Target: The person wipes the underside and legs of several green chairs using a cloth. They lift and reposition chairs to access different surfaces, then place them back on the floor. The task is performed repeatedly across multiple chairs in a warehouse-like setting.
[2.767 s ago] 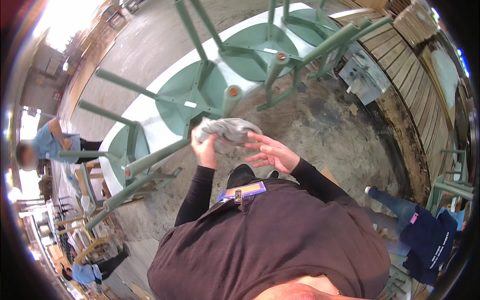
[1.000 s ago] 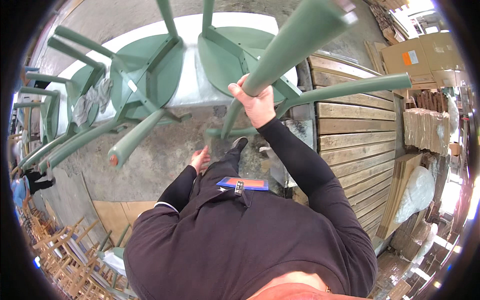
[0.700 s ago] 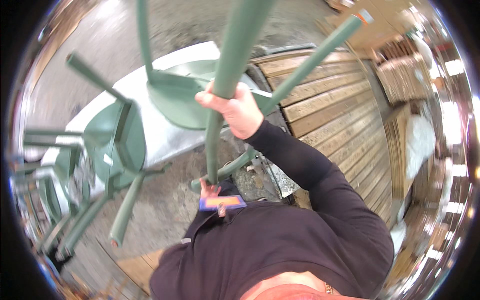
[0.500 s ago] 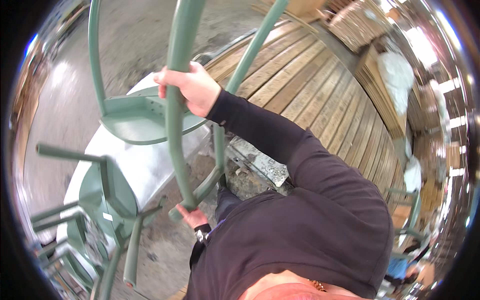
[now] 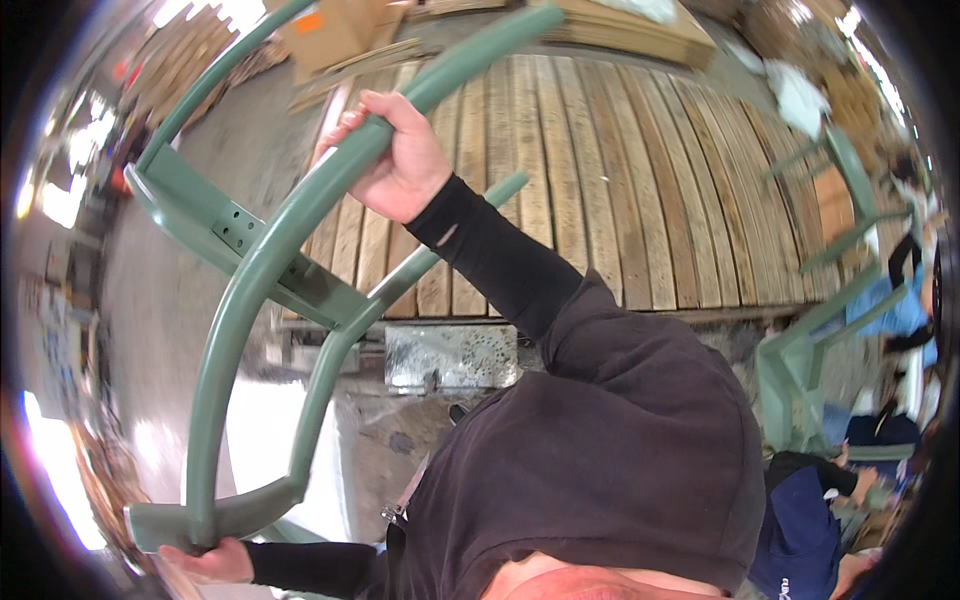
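Evidently, the right hand point(image 5: 393, 160) is clamping tightly around a back leg point(image 5: 450, 65) of the tilted green chair point(image 5: 310, 290) beside the slatted wooden platform point(image 5: 600, 200), while the left hand point(image 5: 212, 562) is touching its curved backrest point(image 5: 255, 508), closure unclear, and supporting both ends is probably limiting swing.

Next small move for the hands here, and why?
I'd firm up the left hand on the backrest before turning the chair further. The right hand is wrapped around a long leg, while the left is only seen at the backrest's lower edge, its grip partly hidden. The chair is tilted, so a surer second hold would probably steady it.
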The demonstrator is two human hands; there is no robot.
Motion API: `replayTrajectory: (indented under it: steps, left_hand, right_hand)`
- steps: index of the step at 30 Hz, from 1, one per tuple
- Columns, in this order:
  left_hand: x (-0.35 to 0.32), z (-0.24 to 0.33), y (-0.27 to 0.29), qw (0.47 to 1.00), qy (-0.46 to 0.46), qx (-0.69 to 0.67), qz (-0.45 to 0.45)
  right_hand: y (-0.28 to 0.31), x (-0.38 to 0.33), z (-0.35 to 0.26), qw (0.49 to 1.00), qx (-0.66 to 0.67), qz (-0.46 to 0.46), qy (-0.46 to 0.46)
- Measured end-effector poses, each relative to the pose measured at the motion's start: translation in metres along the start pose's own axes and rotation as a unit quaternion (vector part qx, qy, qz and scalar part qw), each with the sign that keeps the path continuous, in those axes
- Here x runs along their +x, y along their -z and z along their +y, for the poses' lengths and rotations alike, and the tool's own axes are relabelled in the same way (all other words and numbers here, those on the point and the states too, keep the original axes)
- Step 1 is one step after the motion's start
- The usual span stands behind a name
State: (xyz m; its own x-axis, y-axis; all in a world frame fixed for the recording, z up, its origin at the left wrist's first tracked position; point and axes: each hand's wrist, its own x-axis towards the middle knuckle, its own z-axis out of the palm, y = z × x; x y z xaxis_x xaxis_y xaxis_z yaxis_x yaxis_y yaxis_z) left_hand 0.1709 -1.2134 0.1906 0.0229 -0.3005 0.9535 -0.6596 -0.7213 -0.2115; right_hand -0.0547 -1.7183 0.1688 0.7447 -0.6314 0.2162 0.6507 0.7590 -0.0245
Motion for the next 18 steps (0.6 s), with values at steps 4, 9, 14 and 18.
replayTrajectory:
  steps: [4, 9, 14, 18]
  left_hand:
    - [0.168, 0.136, -0.067, 0.970, -0.066, -0.232, -0.011]
    - [0.341, 0.469, -0.073, 0.826, 0.023, -0.542, -0.151]
    - [0.381, 0.751, -0.052, 0.759, -0.241, -0.592, -0.123]
    - [0.369, 0.886, 0.010, 0.757, -0.333, -0.555, -0.091]
  right_hand:
    - [0.045, -0.066, -0.162, 0.979, 0.078, 0.030, 0.186]
    - [0.070, -0.135, -0.301, 0.935, 0.144, 0.104, 0.307]
    - [0.142, -0.210, -0.438, 0.864, 0.234, 0.138, 0.424]
    - [0.194, -0.252, -0.487, 0.808, 0.319, 0.157, 0.470]
